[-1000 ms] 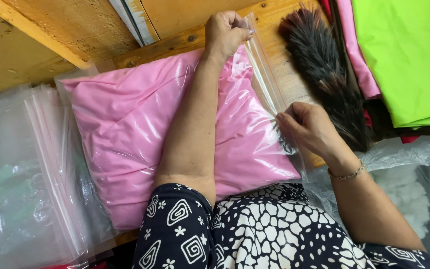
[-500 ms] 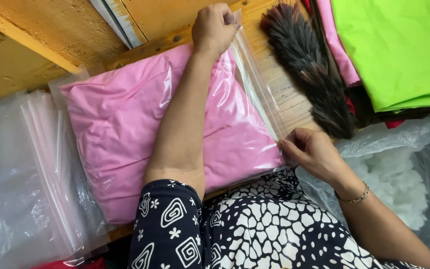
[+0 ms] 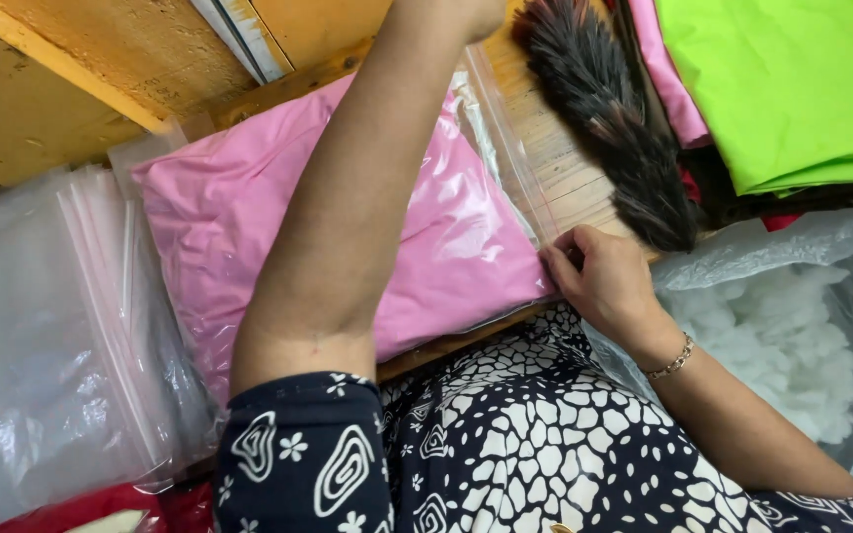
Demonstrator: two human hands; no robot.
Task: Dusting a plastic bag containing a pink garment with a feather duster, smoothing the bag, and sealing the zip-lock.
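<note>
1. Head cam: right hand [image 3: 604, 281] pinched shut on clear bag [image 3: 505, 148] edge, near corner.
2. Left hand [image 3: 466, 15] mostly out of frame, grip can't tell; forearm across bag.
3. Pink fabric [image 3: 209, 207] inside, lying on wooden table [image 3: 565, 178].
4. Feather duster [image 3: 614, 128] just beside.

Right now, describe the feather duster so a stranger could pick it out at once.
Start from the wooden table at the top middle. Right of the clear bag holding pink fabric, just above the right hand, lies the feather duster. It is a dark brown-black tuft of shaggy feathers, unlike the smooth lime green fabric to its right and the white stuffing below.
</note>
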